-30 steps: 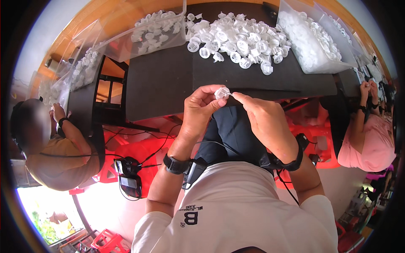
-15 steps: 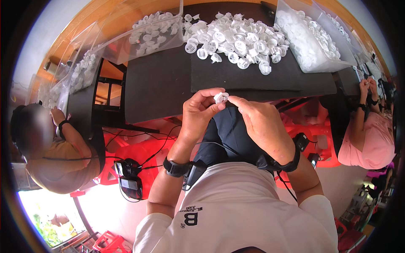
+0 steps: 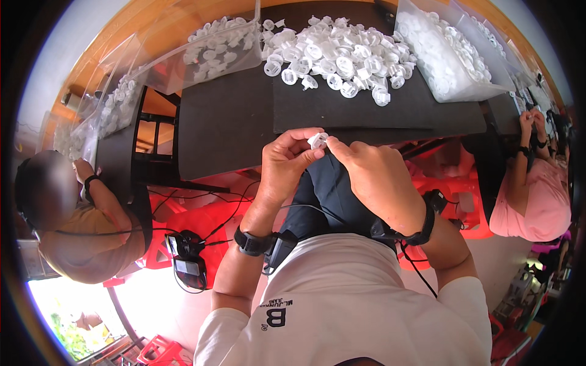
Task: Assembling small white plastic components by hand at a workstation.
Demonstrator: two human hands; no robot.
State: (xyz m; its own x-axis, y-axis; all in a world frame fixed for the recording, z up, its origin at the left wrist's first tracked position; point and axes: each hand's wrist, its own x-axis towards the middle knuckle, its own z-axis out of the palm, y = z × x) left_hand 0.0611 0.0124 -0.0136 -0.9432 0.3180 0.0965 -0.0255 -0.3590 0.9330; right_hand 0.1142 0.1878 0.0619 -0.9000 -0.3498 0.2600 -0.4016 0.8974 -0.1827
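Head view: black table (image 3: 232,122) spans the top, its near edge just beyond the hands. On it a loose pile (image 3: 339,55) of small white plastic parts, between a clear bag (image 3: 207,52) of the same on the left and a clear bin (image 3: 448,58) on the right. Co-workers sit at both far sides. Left hand (image 3: 284,168) and right hand (image 3: 372,177) meet above the lap, fingertips pinched shut on one white part (image 3: 318,140); which hand bears the grip is unclear, the piece being mostly covered.
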